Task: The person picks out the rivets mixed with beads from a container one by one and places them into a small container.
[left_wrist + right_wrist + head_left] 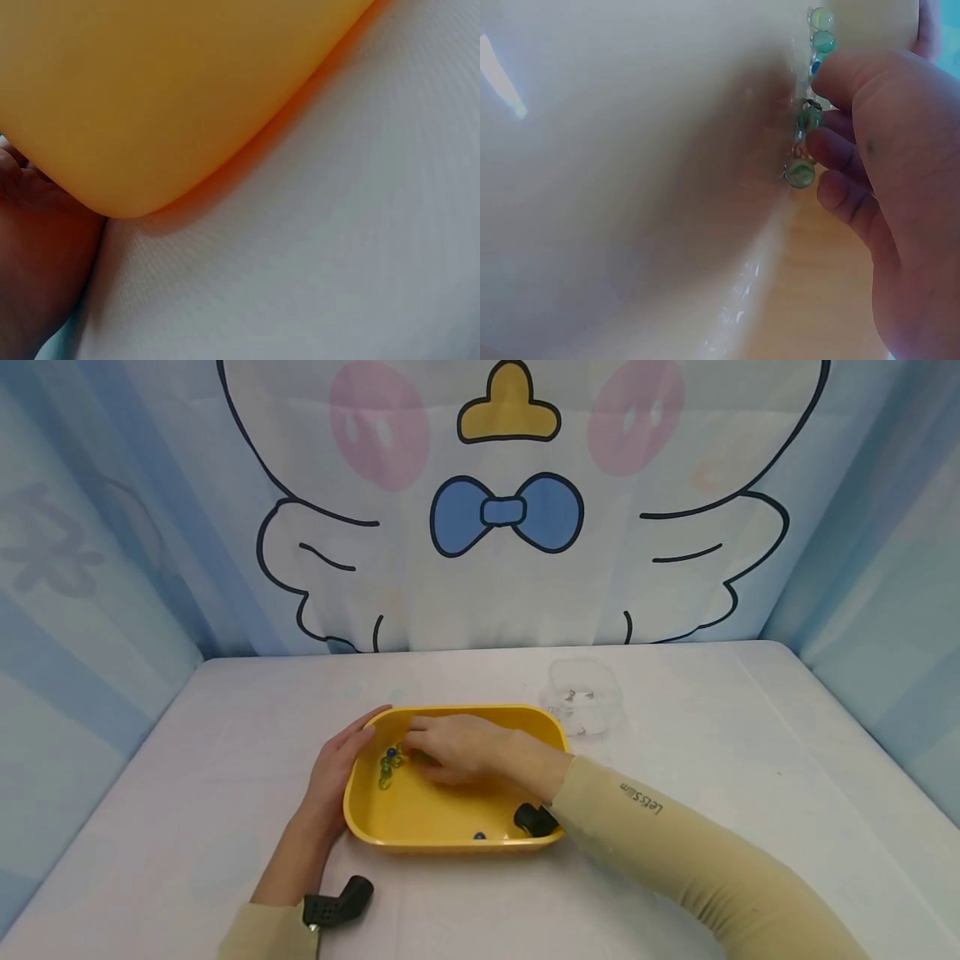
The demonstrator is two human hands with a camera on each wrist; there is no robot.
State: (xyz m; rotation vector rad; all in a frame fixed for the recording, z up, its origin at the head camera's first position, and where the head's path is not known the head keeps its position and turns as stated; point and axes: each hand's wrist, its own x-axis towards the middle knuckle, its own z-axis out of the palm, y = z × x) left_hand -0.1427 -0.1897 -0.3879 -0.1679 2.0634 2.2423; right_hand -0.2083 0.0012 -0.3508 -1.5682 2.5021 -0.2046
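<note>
A yellow plastic basin (450, 843) sits on the table in the head view. My left hand (336, 768) holds its left side, fingers along the outer wall and thumb at the rim. Inside, my right hand (461, 747) reaches down near the left back corner. Its bent fingers are right beside glass marbles. Several green and yellowish marbles (386, 770) lie in a cluster by the left wall with a blue marble (392, 752). In the right wrist view the fingertips (832, 191) stand close to a green-swirled marble (801, 174). Part of the row of marbles is hidden by the hand.
Behind the basin to the right stands a clear box (611, 702) with small metallic pieces in it. A lone blue marble (480, 836) lies by the basin's front wall. White cloth (750, 760) covers the table, and a printed curtain (510, 593) hangs behind.
</note>
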